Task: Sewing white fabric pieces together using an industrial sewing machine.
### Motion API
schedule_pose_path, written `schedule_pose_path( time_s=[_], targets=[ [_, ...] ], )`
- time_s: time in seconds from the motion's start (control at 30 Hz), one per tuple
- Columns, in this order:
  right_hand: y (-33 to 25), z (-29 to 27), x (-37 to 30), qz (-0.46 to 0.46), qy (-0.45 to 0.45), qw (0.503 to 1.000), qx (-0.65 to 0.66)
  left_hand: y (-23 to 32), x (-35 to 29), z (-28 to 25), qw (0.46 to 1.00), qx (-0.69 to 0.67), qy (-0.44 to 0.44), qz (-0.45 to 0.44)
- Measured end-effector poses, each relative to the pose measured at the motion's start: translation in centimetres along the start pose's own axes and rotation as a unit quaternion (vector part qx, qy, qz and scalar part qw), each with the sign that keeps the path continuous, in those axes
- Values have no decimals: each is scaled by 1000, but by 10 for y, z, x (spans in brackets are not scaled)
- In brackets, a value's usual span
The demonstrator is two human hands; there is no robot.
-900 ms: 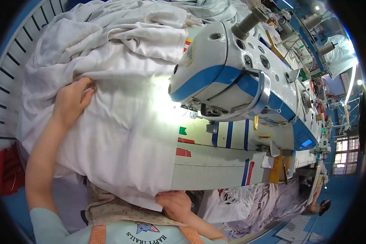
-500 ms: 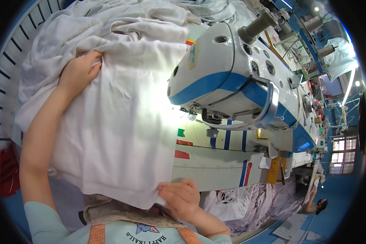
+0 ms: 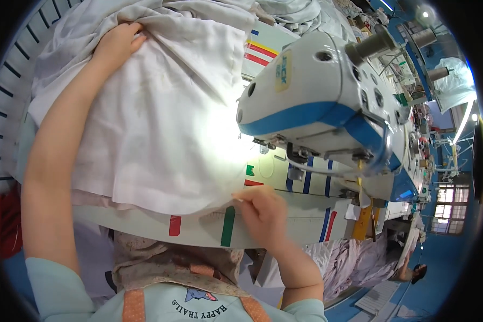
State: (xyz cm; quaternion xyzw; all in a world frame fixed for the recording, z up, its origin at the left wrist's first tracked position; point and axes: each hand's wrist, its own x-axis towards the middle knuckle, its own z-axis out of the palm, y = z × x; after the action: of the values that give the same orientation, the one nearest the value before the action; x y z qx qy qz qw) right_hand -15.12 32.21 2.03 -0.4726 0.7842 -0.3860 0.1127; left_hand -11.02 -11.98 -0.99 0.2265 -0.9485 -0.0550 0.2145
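Note:
A wide white cloth (image 3: 161,129) lies over the sewing table, its right edge beside the needle area of a white and blue sewing machine (image 3: 300,86). Far left, my left hand (image 3: 117,47) grips a bunched fold of it, with the thumb and a finger showing at the fold. At the cloth's near right corner, my right hand (image 3: 264,214) is closed, fingertips pinching the edge. Motion smears this hand a little. Bright light from the machine washes out the cloth near the needle.
Coloured tape strips (image 3: 228,225) mark the table's front edge. Heaped pale cloth (image 3: 198,11) lies at the back. A slatted white rack (image 3: 8,107) borders the left side. More pale fabric (image 3: 354,268) hangs at the right, where another person (image 3: 413,272) is visible farther off.
Both hands have moved away from me with the white cloth. Its near edge has slid up the table, uncovering the front strip and its tape marks.

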Motion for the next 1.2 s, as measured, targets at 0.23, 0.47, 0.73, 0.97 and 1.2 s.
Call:
schedule_pose_path(
  time_s=[0.23, 0.47, 0.73, 0.97, 1.2],
  targets=[
    [-3, 8, -9, 40, 49, 998, 12, 189, -143, -102, 948, -261, -141, 115],
    [-1, 6, -25, -126, 54, 989, -50, 235, -212, -54, 956, -172, -81, 225],
    [4, -1, -22, -260, 25, 951, -163, 212, -191, -55, 891, -229, -66, 386],
    [18, -5, 10, -267, 1, 943, -196, 196, -155, -36, 887, -235, -72, 391],
    [45, 5, 28, -184, 3, 960, -212, 185, -112, -17, 879, -251, -36, 405]
  ],
)
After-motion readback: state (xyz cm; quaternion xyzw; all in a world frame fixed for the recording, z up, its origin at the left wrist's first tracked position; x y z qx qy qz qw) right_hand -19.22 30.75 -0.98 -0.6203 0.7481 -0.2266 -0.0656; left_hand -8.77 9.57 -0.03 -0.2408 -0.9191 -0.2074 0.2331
